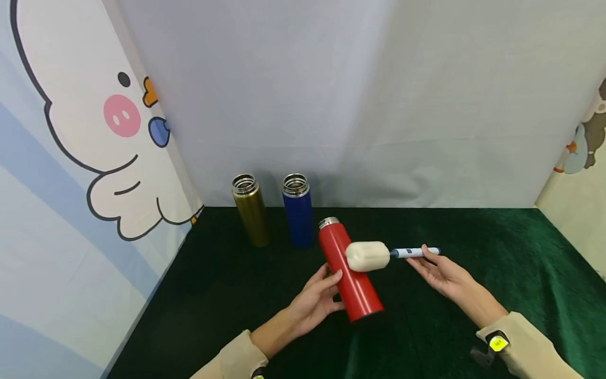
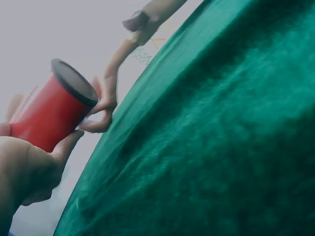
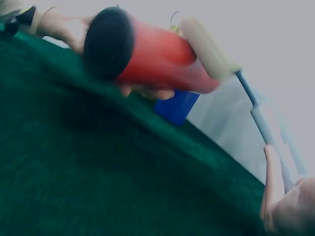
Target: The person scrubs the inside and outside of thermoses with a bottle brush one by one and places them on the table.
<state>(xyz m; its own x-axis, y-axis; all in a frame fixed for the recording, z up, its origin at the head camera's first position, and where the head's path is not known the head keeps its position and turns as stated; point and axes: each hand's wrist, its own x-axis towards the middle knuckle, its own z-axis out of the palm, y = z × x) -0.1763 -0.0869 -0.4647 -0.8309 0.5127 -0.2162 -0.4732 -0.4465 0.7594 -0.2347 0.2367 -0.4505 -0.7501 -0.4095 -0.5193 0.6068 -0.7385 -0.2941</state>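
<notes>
My left hand point(image 1: 314, 300) grips a red bottle point(image 1: 347, 271) around its lower half, tilted with its lidless steel mouth up and to the left. In the left wrist view the dark base of the red bottle point(image 2: 54, 110) faces toward the other hand. My right hand point(image 1: 442, 273) pinches the white and blue handle of a bottle brush point(image 1: 366, 256). The brush's cream sponge head lies across the side of the red bottle in the head view, outside its mouth. The right wrist view shows the sponge head point(image 3: 206, 49) overlapping the bottle's side too.
A gold bottle point(image 1: 252, 216) and a blue bottle point(image 1: 299, 218) stand lidless at the back of the dark green cloth point(image 1: 213, 316), left of the red one. Behind them hangs a pale curtain point(image 1: 307, 79). A panel with a cartoon print point(image 1: 71, 105) borders the left side.
</notes>
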